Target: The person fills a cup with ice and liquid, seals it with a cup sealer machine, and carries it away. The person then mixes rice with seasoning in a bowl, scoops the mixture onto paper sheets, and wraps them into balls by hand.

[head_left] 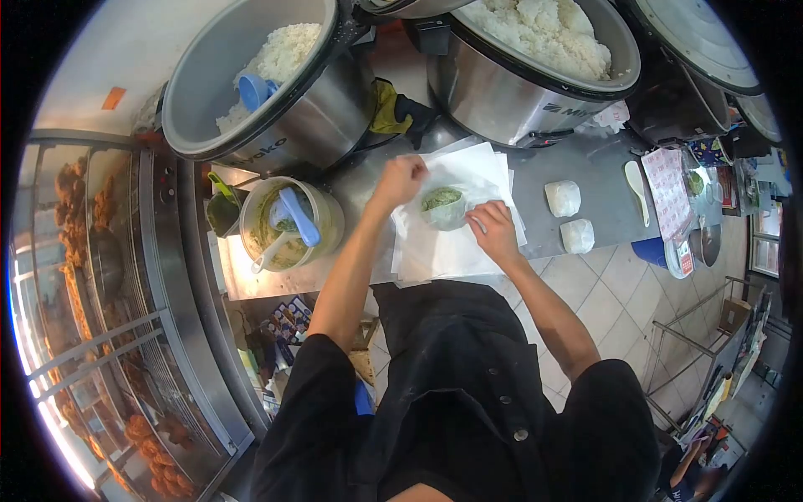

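A small clear plastic bag of green sauce (pixel 443 207) lies on a stack of white paper sheets (pixel 452 253) in front of me. My right hand (pixel 495 230) is at the bag's right edge, its thumb and fingers pinched together on the plastic. Over the upper left part of the paper, my left hand (pixel 404 179) is closed, with its fingers curled in. What it holds, if anything, is hidden. Two white wrapped packets (pixel 563 198) sit on the metal counter to the right of the paper.
Left of the paper stands a tub of green sauce (pixel 330 219) with a blue-handled scoop (pixel 299 219). Two large rice cookers (pixel 343 92) stand open behind. A white spoon (pixel 637 192) lies at right. A glass cabinet (pixel 92 318) of fried food is at far left.
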`<state>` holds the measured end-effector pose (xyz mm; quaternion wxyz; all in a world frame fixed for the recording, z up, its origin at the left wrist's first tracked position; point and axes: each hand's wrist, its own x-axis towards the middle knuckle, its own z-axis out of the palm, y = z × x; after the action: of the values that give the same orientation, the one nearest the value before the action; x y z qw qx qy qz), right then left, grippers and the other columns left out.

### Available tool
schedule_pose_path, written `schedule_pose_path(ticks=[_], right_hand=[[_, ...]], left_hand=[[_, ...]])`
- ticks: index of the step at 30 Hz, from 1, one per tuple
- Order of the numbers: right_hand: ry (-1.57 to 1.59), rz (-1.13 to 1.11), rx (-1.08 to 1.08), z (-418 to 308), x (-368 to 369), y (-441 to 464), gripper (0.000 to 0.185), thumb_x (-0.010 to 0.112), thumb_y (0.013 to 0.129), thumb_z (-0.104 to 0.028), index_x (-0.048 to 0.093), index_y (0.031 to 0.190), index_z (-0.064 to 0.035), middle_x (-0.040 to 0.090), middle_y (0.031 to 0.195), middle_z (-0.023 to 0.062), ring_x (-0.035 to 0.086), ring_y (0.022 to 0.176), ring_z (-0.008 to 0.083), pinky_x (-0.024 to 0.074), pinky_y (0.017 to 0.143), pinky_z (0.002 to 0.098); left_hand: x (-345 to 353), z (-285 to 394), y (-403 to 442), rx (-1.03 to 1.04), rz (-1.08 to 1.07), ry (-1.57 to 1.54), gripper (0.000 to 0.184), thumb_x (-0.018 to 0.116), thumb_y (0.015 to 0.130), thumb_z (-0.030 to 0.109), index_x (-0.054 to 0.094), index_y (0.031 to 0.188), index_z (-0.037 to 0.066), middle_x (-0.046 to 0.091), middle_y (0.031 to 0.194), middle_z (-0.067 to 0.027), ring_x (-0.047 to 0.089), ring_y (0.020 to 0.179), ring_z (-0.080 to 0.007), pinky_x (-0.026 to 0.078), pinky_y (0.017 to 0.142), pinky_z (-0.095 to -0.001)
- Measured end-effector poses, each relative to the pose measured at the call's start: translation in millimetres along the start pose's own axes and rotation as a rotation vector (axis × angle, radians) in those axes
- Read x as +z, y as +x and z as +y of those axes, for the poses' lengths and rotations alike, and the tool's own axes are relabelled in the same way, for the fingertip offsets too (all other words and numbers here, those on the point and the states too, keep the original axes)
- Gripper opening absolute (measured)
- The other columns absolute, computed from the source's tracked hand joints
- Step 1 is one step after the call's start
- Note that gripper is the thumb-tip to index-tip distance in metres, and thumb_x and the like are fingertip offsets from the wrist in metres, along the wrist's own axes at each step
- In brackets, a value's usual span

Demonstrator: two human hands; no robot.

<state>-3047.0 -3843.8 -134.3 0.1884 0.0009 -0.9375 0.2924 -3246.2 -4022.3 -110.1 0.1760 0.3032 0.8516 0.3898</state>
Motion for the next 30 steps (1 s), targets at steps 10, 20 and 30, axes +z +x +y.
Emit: schedule_pose_path(ticks=[10,20,30], right_hand=[[-0.183,-0.472,0.15,29,-12,47,0.027,0.073,0.078,-0.013,0.07,0.104,-0.0087,0.061,0.116,0.0035,0.046,0.123,0.0275,0.0377,0.099,0.0453],[-0.05,-0.638,-0.058,22,-85,63,0.018,0.08,0.071,-0.016,0.066,0.079,-0.0079,0.062,0.101,0.0055,0.052,0.11,0.0281,0.0421,0.092,0.0417],[-0.065,-0.35,-0.387,-289,39,189,0.023,0.07,0.082,-0.021,0.069,0.095,-0.0024,0.07,0.088,0.0154,0.066,0.085,0.0328,0.053,0.072,0.0395]], left_hand=[[16,-4,-64,-0.08,0.156,0.002,0.022,0.072,0.077,0.003,0.068,0.099,0.003,0.07,0.092,-0.0135,0.064,0.088,-0.0333,0.052,0.079,-0.0432],[52,-25,-117,-0.093,0.282,0.084,0.021,0.076,0.072,0.006,0.073,0.092,0.005,0.067,0.09,-0.0128,0.06,0.089,-0.0339,0.05,0.082,-0.0407],[75,-13,-167,0.112,0.362,-0.208,0.04,0.074,0.073,0.005,0.065,0.112,0.001,0.064,0.118,-0.0163,0.058,0.115,-0.0373,0.046,0.095,-0.0496]])
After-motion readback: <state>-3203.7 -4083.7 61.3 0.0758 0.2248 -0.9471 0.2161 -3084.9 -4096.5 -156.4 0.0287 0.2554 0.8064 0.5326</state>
